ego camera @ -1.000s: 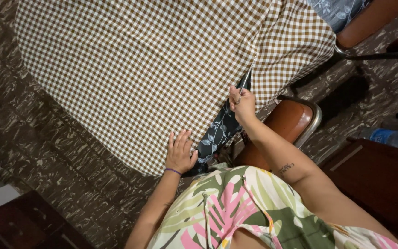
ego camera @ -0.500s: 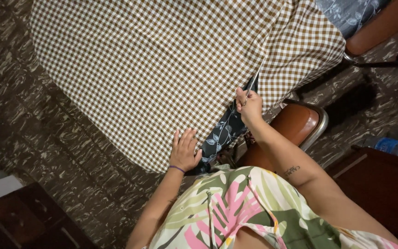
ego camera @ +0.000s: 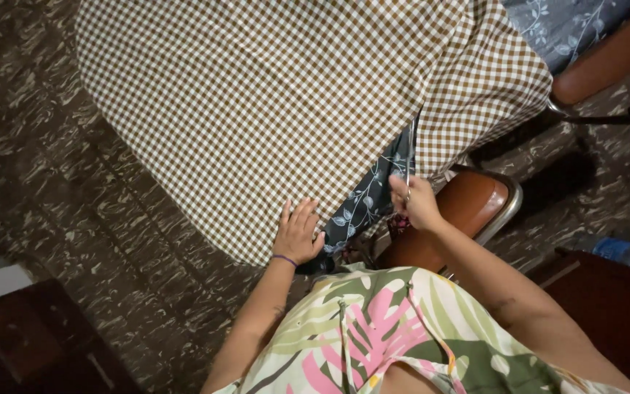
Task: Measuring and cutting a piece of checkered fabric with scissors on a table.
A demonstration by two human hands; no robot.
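The left hand (ego camera: 297, 235) lay flat, fingers spread, on the checked cloth (ego camera: 271, 109); the right hand (ego camera: 417, 204) gripped scissors (ego camera: 408, 157), whose cut reached only partway.

The left hand (ego camera: 297, 233) lay flat, palm down, on the near edge of the brown-and-white checked cloth (ego camera: 257, 102) spread across the patterned floor (ego camera: 60, 190). The right hand (ego camera: 415, 203) gripped scissors (ego camera: 408, 157) whose blades stood in a cut through the cloth, with dark leaf-print fabric (ego camera: 366, 204) showing underneath, beside a brown chair seat (ego camera: 475, 208).
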